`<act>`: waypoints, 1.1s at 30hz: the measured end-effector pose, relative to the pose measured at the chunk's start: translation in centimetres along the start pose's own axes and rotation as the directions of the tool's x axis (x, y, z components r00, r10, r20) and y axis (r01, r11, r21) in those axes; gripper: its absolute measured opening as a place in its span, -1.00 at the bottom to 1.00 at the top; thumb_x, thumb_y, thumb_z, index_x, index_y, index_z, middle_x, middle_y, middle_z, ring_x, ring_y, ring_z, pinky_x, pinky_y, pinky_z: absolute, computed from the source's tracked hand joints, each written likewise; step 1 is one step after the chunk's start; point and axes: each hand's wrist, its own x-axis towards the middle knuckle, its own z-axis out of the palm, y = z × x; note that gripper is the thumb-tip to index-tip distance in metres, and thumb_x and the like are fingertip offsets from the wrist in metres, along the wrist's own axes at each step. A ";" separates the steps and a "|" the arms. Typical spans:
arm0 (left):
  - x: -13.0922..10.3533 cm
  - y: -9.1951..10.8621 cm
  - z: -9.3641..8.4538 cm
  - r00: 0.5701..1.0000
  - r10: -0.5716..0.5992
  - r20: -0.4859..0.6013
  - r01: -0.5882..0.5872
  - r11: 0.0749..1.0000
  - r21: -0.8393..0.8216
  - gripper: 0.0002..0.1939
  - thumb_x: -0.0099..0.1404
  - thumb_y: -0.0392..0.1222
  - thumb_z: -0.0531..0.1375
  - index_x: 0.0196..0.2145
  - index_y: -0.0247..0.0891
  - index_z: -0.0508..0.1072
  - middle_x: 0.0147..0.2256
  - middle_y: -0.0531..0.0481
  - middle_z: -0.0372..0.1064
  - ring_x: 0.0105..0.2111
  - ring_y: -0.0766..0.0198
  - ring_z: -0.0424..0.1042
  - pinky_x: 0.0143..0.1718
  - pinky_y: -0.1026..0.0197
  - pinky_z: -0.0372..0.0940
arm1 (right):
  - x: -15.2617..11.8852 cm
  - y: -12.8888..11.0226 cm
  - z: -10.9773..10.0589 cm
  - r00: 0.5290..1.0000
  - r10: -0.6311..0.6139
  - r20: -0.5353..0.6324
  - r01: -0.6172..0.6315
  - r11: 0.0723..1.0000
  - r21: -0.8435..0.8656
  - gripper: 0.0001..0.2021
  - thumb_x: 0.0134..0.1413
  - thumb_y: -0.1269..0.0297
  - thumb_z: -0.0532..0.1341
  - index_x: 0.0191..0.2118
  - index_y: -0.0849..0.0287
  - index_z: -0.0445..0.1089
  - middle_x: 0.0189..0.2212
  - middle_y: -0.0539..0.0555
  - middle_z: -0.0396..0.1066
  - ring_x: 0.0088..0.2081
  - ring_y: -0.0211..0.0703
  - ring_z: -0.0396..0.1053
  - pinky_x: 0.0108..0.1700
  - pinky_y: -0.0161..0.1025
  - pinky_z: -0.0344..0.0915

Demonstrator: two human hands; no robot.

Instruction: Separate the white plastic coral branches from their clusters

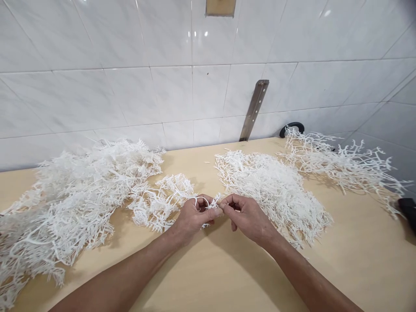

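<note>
Near the middle of the table, my left hand (196, 215) pinches a small white branched plastic piece (213, 202), with a curved stem looping over its fingers. Close against it, my right hand (242, 212) has thumb and index finger pressed together at the piece's right end; what lies between those fingertips is too small to name. A small tangle of white branched pieces (159, 201) lies just left of my left hand. Behind and right of my right hand spreads a flat heap of short white pieces (271, 184).
A large pile of white branched pieces (74, 199) covers the table's left side. Longer white branches (344, 164) lie at the back right, beside a black ring (291, 129). A metal bracket (255, 110) stands against the tiled wall. A dark object (408, 210) sits at the right edge.
</note>
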 end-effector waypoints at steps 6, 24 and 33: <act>0.1 -0.2 -0.1 0.993 -0.008 -0.115 0.006 1.000 -0.019 -0.57 0.01 0.06 0.43 -0.55 -0.29 0.33 -0.57 0.07 0.28 -0.51 0.34 0.28 -0.40 0.25 0.20 | 0.0 1.2 -0.3 0.995 -0.002 0.096 -0.013 0.988 0.153 -0.70 0.15 0.01 0.25 -0.21 0.15 0.48 -0.47 -0.02 0.43 -0.63 -0.31 0.32 -0.56 -0.30 0.31; 0.3 0.5 -0.2 0.995 -0.078 -0.065 0.081 0.996 0.049 -0.56 0.03 0.10 0.42 -0.56 -0.29 0.36 -0.57 -0.01 0.39 -0.54 0.30 0.35 -0.42 0.23 0.24 | -0.2 0.8 -1.2 0.999 -0.032 0.023 0.030 0.996 0.088 -0.66 0.21 -0.05 0.21 -0.28 0.15 0.47 -0.61 -0.07 0.33 -0.61 -0.27 0.35 -0.52 -0.30 0.34; 0.4 0.3 -0.2 0.996 -0.071 -0.061 0.075 0.995 0.062 -0.54 0.03 0.13 0.41 -0.56 -0.27 0.32 -0.57 0.02 0.34 -0.51 0.30 0.34 -0.42 0.23 0.22 | -0.5 0.5 -1.2 0.996 -0.086 0.015 0.086 0.996 -0.005 -0.75 0.25 0.07 0.17 -0.22 0.14 0.48 -0.58 -0.07 0.34 -0.60 -0.27 0.39 -0.50 -0.31 0.37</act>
